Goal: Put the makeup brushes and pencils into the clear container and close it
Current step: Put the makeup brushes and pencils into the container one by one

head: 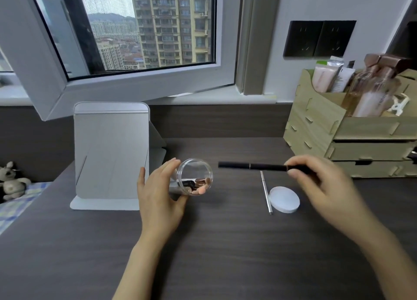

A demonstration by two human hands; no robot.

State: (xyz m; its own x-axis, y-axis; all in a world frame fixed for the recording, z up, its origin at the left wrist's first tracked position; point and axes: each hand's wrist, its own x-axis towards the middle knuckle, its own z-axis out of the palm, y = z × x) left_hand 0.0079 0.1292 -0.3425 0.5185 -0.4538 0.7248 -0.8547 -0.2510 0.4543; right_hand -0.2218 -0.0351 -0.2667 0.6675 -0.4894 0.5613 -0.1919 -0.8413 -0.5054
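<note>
At the centre of the frame, the person's left hand [158, 196] is wrapping around a clear cylindrical plastic container [194, 176], tipping it on its side so that its open round mouth is facing right and towards the camera. Rose-gold brush handle ends [199, 185] and a dark piece are lying inside it, along the lower wall.

To the right, the right hand [316, 182] is pinching a slim black makeup pencil [252, 165] between thumb and fingertips, holding it level above the dark wood-grain tabletop [214, 243]. The pencil's free tip is pointing left at the container mouth, with a short open gap between them.

Below the pencil, a thin silver makeup stick [266, 192] is lying on the tabletop, running top to bottom, just beside the left edge of a round white lid [284, 199] that is lying flat.

A grey folding stand mirror [110, 150] is standing left of the container, close behind the left hand. A light wooden drawer organiser [352, 137] with tubes and bottles is filling the upper right. The lower middle of the tabletop is lying bare between the forearms.
</note>
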